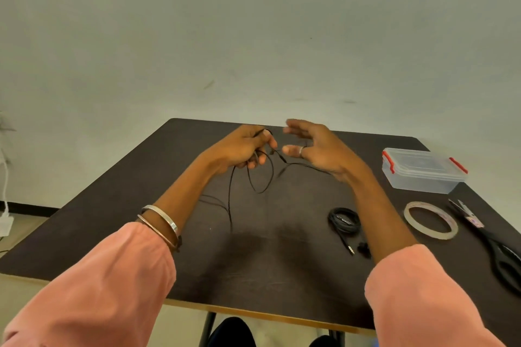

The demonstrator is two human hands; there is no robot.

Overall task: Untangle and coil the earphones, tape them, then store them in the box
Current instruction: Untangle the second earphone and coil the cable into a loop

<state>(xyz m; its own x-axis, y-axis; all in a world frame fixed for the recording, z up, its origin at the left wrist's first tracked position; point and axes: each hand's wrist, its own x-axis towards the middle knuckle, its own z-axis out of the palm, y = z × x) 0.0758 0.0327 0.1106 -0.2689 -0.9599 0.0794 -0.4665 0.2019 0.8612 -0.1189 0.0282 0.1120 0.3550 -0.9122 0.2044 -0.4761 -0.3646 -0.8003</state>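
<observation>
From the head camera, a dark brown table (pixel 282 262) with a pale wooden edge stands against a plain light wall (pixel 253 36), and pale floor shows beside and under it. A white cable (pixel 5 186) hangs down the wall off the table's left corner.

The loose earphones (pixel 262 175) are a thin black cord, held up over the far half of the table. The left hand (pixel 242 149) has its fingers curled round a bunch of the cord; loops hang down from it and one strand trails onto the table toward the near edge. The right hand (pixel 313 146), just right of the left one, is released, fingers spread and relaxed, with a ring on one finger; a strand runs from the left hand under its palm. Two metal bangles (pixel 162 222) sit on the left forearm, and both sleeves are pink.

Right of the loose earphones, nearer the table's front, lies a second, coiled pair (pixel 345 220) with its plug pointing forward. At the table's right side sit a clear lidded box (pixel 423 172) with red clasps, a tape roll (pixel 430 220) and black scissors (pixel 490 245).
</observation>
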